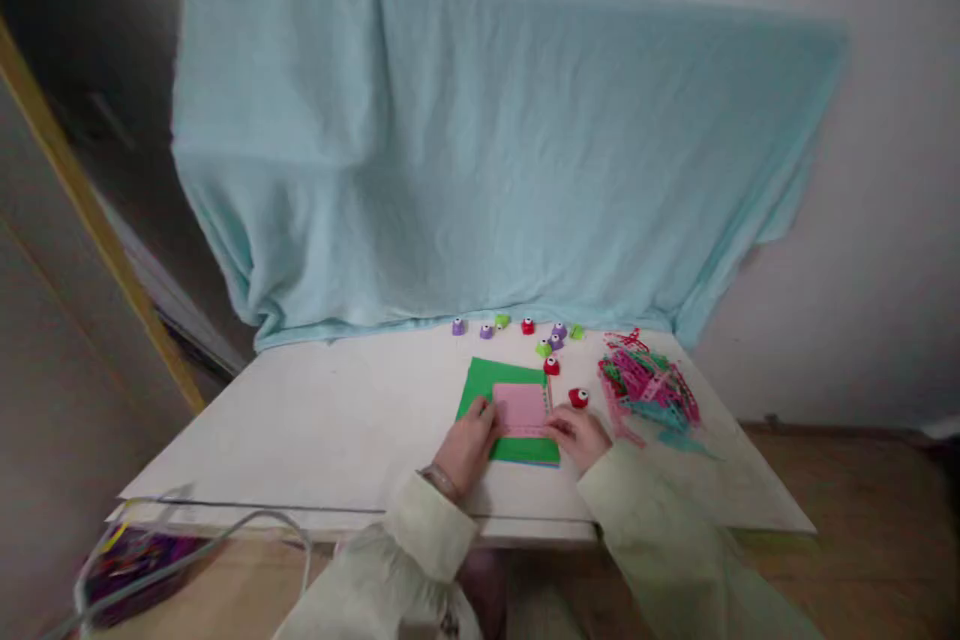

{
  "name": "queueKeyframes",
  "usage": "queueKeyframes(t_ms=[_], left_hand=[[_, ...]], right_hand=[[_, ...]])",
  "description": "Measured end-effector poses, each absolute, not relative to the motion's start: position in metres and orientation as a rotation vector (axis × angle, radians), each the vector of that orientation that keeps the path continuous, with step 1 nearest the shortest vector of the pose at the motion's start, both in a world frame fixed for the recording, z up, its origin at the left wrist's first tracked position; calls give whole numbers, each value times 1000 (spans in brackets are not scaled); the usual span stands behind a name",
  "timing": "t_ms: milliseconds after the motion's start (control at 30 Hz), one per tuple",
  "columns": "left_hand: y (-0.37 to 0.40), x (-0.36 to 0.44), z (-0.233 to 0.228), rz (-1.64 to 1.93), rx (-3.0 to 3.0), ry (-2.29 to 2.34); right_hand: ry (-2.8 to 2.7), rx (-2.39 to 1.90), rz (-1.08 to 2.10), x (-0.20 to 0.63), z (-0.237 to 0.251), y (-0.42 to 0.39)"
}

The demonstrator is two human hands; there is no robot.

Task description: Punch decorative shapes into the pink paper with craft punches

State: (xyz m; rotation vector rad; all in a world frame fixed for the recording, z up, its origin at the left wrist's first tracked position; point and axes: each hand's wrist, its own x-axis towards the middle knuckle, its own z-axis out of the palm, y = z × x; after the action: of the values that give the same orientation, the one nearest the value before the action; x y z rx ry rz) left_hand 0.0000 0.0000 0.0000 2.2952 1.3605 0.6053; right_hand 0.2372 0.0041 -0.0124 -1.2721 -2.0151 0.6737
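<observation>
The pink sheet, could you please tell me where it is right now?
In the head view, the pink sheet is just right of centre in the lower half, over the green sheet and between the left hand and the right hand.

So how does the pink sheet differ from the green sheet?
The pink sheet is pale, while the green sheet is vivid. The pink sheet is smaller than the green sheet. The pink sheet lies on top, covering part of the green sheet. Both look flat and four-sided.
</observation>
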Motion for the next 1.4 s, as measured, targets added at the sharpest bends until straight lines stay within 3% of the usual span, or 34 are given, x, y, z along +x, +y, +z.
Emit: queueKeyframes(t_ms=[467, 767, 933, 1100, 1400], left_hand=[[-3, 0, 11, 625, 2342, 1356], [-8, -2, 25, 631, 2593, 1015], [-9, -1, 21, 681, 2619, 1032], [-13, 0, 22, 659, 2660, 1090], [-19, -1, 27, 623, 2737, 1192]], right_hand=[[-2012, -1356, 546, 232, -3, 0], [-2043, -1381, 456, 232, -9, 0], [-2148, -1392, 111, 222, 1, -13], [-2353, -1142, -317, 206, 2, -30], [-2470, -960, -433, 220, -8, -27]])
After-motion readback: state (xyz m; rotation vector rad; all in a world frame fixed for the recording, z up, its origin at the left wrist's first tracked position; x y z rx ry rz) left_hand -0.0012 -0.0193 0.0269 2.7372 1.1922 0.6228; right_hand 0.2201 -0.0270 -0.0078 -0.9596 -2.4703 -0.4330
